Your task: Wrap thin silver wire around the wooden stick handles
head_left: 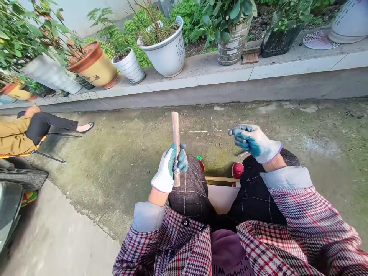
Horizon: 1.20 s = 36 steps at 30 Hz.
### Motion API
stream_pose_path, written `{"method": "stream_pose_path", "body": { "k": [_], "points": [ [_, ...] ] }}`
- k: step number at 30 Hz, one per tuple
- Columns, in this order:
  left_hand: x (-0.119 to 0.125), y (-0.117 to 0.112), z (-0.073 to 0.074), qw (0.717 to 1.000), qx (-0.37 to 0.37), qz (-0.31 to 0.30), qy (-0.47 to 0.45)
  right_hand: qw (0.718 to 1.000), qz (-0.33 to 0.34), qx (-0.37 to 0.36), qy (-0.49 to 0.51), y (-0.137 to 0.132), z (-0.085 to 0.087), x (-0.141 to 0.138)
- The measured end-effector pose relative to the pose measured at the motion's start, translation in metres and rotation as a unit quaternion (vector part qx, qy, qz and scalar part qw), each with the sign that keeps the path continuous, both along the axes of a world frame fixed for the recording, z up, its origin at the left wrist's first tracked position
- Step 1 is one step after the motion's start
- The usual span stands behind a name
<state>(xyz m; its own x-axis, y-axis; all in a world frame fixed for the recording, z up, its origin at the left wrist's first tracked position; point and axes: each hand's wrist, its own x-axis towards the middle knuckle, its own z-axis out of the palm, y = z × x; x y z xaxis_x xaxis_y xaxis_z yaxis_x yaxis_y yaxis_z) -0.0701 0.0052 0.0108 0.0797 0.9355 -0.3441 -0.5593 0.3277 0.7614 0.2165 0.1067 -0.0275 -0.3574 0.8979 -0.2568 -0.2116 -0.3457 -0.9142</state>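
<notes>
My left hand (pixel 169 166), in a white glove with a blue-green coated palm, is closed around a wooden stick (pixel 175 130) held nearly upright. Something thin, apparently string, is wound about the stick near the fingers. A thin pale string (pixel 198 131) runs level from the stick across to the right, with a small loose curl standing above it. Its right end is pinched in the fingertips of my right hand (pixel 253 141), which wears a matching glove. Both hands are raised above my knees, well apart.
Potted plants, among them a white pot (pixel 166 53) and a yellow pot (pixel 94 67), line a tiled ledge (pixel 224 76) ahead. At left, another person (pixel 37 126) sits on a folding chair. A dark vehicle part (pixel 11 207) stands at the lower left. My red shoes (pixel 237 170) rest on the concrete.
</notes>
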Motion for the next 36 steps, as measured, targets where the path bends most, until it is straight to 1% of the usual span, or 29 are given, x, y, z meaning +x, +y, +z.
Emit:
{"method": "stream_pose_path", "body": {
  "k": [3,5,7,10,12,14,16,18,21,25,27,30,32,33,34,36],
  "points": [
    [-0.009,-0.009,0.007,0.999,-0.008,0.035,-0.007,0.999,-0.021,0.011,-0.032,-0.005,-0.001,0.012],
    [-0.013,-0.015,0.012,0.999,-0.006,0.048,0.015,0.997,-0.031,0.018,-0.071,-0.016,0.004,0.016],
    [-0.013,-0.021,0.016,0.995,0.006,0.071,0.065,0.993,-0.031,0.030,-0.112,-0.032,0.016,0.017],
    [-0.004,-0.031,0.024,0.989,0.021,0.092,0.116,0.988,0.002,0.056,-0.142,-0.060,0.043,0.011],
    [0.007,-0.039,0.031,0.990,0.033,0.073,0.117,0.986,0.012,0.072,-0.147,-0.078,0.060,0.003],
    [0.018,-0.048,0.039,0.992,0.051,0.040,0.110,0.985,0.003,0.085,-0.152,-0.094,0.073,-0.006],
    [0.026,-0.057,0.048,0.993,0.063,0.010,0.098,0.981,-0.017,0.110,-0.161,-0.108,0.080,-0.014],
    [0.031,-0.066,0.056,0.994,0.060,-0.013,0.086,0.971,-0.037,0.153,-0.182,-0.121,0.084,-0.019],
    [0.032,-0.078,0.064,0.994,0.050,-0.047,0.088,0.943,-0.073,0.231,-0.227,-0.140,0.087,-0.021],
    [0.033,-0.088,0.073,0.985,0.053,-0.124,0.110,0.904,-0.126,0.298,-0.281,-0.162,0.096,-0.022],
    [0.037,-0.092,0.080,0.975,0.049,-0.162,0.144,0.879,-0.138,0.330,-0.316,-0.173,0.103,-0.023],
    [0.045,-0.097,0.090,0.954,0.028,-0.203,0.217,0.837,-0.138,0.382,-0.367,-0.187,0.112,-0.024],
    [0.051,-0.099,0.094,0.945,0.020,-0.216,0.246,0.817,-0.137,0.408,-0.383,-0.194,0.116,-0.024],
    [0.053,-0.100,0.094,0.945,0.021,-0.211,0.249,0.812,-0.139,0.415,-0.387,-0.196,0.117,-0.023],
    [0.055,-0.099,0.094,0.949,0.022,-0.200,0.243,0.810,-0.140,0.418,-0.387,-0.197,0.117,-0.022],
    [0.056,-0.097,0.090,0.964,0.016,-0.172,0.201,0.819,-0.125,0.412,-0.379,-0.195,0.115,-0.018]
  ]
}}
